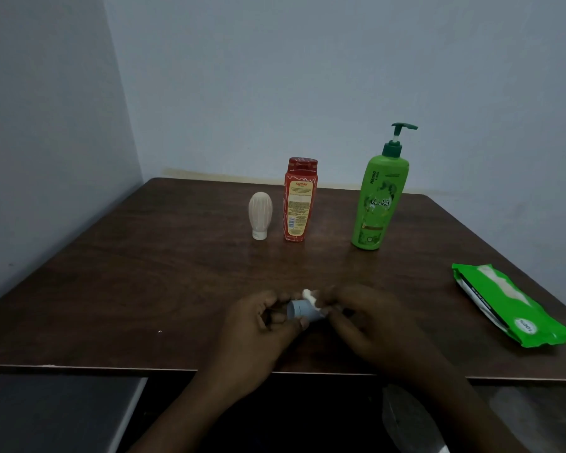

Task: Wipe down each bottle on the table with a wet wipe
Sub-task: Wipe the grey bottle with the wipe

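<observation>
My left hand grips a small grey bottle lying sideways just above the table near its front edge. My right hand presses a white wet wipe against the bottle's right end; most of the wipe is hidden under the fingers. Farther back stand three bottles: a small beige ribbed bottle upside down on its white cap, a red bottle with a yellow label, and a tall green pump bottle.
A green pack of wet wipes lies flat at the table's right edge. The dark brown wooden table sits in a corner between two pale walls. A grey surface shows below the front edge at lower left.
</observation>
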### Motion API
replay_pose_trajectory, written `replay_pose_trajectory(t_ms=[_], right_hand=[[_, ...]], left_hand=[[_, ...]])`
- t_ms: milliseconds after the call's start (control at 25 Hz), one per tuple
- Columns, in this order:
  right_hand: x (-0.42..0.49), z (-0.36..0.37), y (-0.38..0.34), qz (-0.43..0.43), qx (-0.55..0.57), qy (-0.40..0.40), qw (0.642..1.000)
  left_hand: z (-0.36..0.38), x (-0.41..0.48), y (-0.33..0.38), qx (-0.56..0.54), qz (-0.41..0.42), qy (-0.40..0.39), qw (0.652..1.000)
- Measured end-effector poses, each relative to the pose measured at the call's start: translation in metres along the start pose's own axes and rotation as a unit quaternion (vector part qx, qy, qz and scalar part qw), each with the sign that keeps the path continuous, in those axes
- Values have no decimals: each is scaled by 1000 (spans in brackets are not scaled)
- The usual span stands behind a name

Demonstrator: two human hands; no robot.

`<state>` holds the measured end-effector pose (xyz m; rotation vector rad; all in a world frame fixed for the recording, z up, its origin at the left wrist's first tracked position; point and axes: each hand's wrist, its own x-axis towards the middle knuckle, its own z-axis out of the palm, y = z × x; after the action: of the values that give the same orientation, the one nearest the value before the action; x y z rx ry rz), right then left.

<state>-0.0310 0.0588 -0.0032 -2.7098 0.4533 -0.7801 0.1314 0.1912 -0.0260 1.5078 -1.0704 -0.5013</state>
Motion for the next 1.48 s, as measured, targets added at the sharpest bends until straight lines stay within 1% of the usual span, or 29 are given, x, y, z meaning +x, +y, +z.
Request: replay_pose_trajectory(t_ms=[80, 160, 240, 320, 360, 400, 520, 600, 760, 880, 1040, 1160, 1240, 1360, 1480], right_hand=[[1, -13, 11, 32, -12, 16, 999], [0, -16, 15, 45, -30, 38, 998], [-1, -3, 3, 22, -41, 43, 998], [-1, 12, -9, -31, -52, 19, 998], [1, 13, -9, -45, -48, 9, 998], [2, 10, -5, -42, -36, 10, 998], [1, -13, 15, 35, 26, 32, 999], [-3, -20, 24, 55, 36, 42, 997], [-2, 4, 0, 2, 29, 49, 998], [-2, 18, -12, -46, 33, 54, 997], [-2, 0, 8, 13, 75, 37, 996], [-6, -8, 22, 66, 130, 49, 988], [-7, -10, 27, 94, 145, 50, 984], [-9, -12, 32, 123, 126, 39, 984], [-10, -9, 28, 170, 81, 62, 980]], left_hand=[[0, 1, 0, -11, 1, 17, 1000], [1, 3, 0, 7, 9, 26, 1000], [2, 2, 4, 7, 9, 20, 1000], [2, 0, 6, -12, 2, 9, 1000], [3, -1, 6, -19, -2, 9, 1000], [3, -1, 6, -23, -6, 10, 1000], [3, 2, 3, -10, -7, 25, 1000], [2, 3, 5, -10, -13, 17, 1000], [0, 2, 3, -21, -29, -15, 999], [2, 1, 2, -20, -27, -3, 999], [3, 1, 4, -2, -23, 17, 1000], [2, 3, 3, 9, -25, 29, 999], [3, 3, 3, 14, -27, 34, 999], [4, 3, 3, 14, -41, 38, 998], [3, 4, 3, 15, -51, 35, 998]])
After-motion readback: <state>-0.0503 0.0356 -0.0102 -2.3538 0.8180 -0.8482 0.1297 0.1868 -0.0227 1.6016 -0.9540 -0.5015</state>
